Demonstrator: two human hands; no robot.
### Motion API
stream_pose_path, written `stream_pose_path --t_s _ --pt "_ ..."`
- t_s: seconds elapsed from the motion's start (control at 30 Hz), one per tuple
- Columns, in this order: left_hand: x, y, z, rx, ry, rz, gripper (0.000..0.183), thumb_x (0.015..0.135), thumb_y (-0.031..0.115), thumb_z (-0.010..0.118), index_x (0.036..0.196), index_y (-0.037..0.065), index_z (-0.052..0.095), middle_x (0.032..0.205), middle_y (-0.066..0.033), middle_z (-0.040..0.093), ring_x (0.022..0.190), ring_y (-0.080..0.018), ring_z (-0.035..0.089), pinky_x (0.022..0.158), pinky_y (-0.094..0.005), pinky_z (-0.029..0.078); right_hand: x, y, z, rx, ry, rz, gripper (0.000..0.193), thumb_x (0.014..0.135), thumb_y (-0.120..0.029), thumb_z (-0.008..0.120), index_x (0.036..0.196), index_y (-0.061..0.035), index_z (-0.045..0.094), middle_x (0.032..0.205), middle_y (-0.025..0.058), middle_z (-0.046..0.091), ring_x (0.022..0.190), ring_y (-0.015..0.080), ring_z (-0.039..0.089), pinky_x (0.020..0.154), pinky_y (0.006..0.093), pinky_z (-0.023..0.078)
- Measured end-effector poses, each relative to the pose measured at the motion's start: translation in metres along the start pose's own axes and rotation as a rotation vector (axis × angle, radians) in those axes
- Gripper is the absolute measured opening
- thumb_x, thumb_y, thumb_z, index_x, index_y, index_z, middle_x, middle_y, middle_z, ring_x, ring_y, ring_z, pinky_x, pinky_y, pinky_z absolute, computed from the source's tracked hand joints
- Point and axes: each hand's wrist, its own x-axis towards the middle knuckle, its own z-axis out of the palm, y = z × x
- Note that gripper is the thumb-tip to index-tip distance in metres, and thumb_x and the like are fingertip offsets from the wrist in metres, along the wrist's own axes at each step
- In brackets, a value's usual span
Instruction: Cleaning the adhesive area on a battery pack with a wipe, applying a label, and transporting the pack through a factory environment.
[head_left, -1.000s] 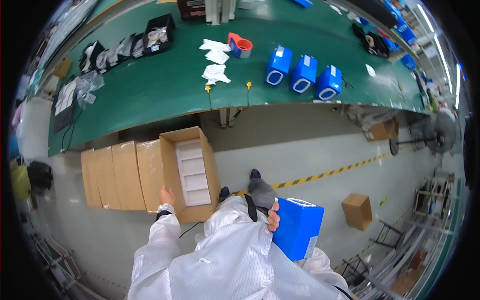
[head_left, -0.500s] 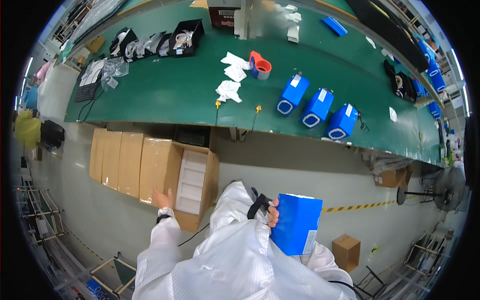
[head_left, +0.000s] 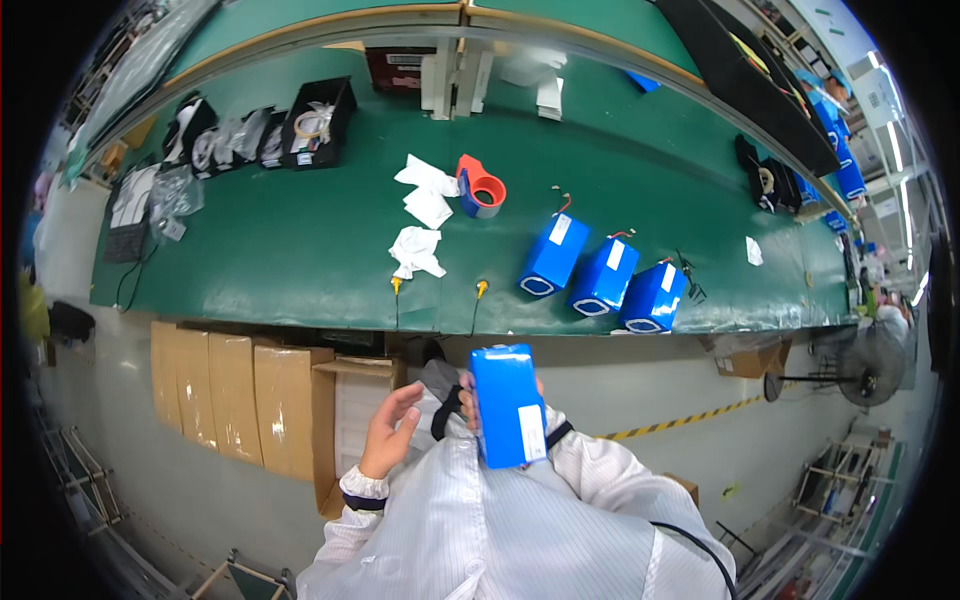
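My right hand (head_left: 467, 404) grips a blue shrink-wrapped battery pack (head_left: 506, 408) in front of my chest. Its fingers show at the pack's left edge and a bit at the right one; the palm is hidden behind. The pack has a white label on its lower part. To the left of it, my left hand (head_left: 391, 432) is raised and open, fingers apart, touching nothing. An open carton (head_left: 325, 430) with white foam inside lies just beyond that hand. On the bench stand three similar blue packs: one left (head_left: 555, 254), one middle (head_left: 605, 276), one right (head_left: 654, 297), with short wires at their tops.
Several closed cardboard boxes (head_left: 232, 395) line up left of the carton, below the green bench (head_left: 330, 270). A red-and-blue tape dispenser (head_left: 481, 188), crumpled white sheets (head_left: 416, 252) and black bins (head_left: 318, 125) lie on it. A fan (head_left: 868, 365) stands far right.
My left hand has lifted off the cardboard box and come right, towards the pack. The held pack has moved left and turned. The view has tilted up and shifted.
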Motion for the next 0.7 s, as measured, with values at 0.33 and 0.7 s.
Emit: stream_pose_path --t_s 0.33,0.7 --pt "0.103 0.103 -0.004 -0.031 -0.088 0.049 0.087 0.090 0.024 0.078 0.155 0.000 0.025 0.146 -0.0187 0.048 0.137 -0.0289 0.048 0.116 -0.0434 0.036 0.139 -0.066 0.086 -0.363 0.408 0.075 0.076 0.100 -0.063 0.048 0.145 -0.0017 0.047 0.136 0.0192 0.062 0.118 0.0336 0.065 0.101 0.0473 0.054" --pt "0.130 0.050 -0.099 -0.650 0.346 -0.375 0.064 0.096 0.040 0.064 0.144 0.003 0.045 0.131 -0.0121 0.061 0.116 -0.0239 0.064 0.101 -0.0401 0.053 0.253 -0.056 0.064 -0.500 0.466 0.454 0.061 0.096 -0.035 0.068 0.141 0.0001 0.048 0.132 0.0163 0.062 0.118 0.0279 0.064 0.102 0.0421 0.053"
